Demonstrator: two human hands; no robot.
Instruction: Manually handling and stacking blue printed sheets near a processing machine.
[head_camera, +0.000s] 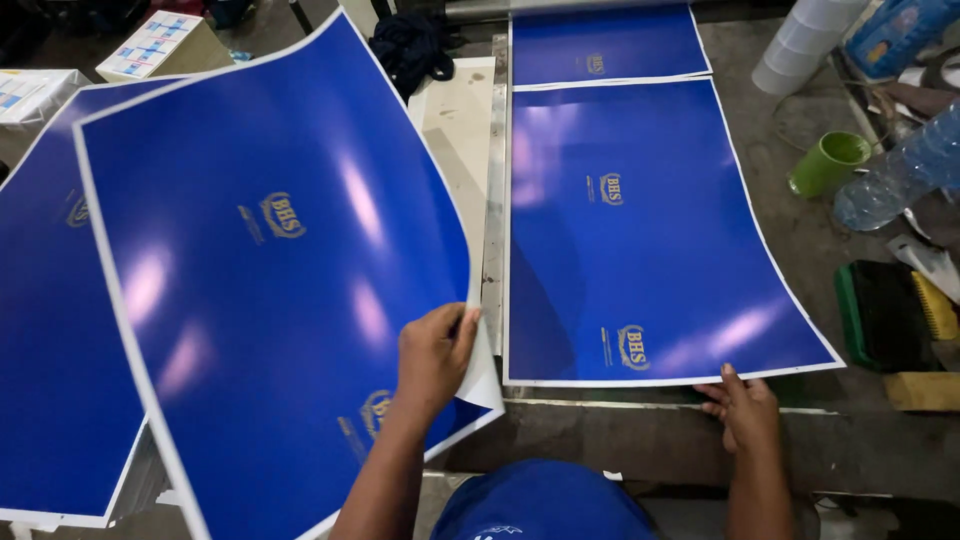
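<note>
Left hand grip pinches the lifted blue sheet's edge; right hand fingers spread on flat sheet.

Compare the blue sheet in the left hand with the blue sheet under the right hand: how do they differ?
The lifted sheet is curved and raised off its stack, while the flat sheet lies flat on the table. The left hand pinches the lifted sheet at its lower right edge; the right hand only rests its fingertips on the flat sheet's bottom edge. Both are glossy blue with white borders and gold emblems.
</note>
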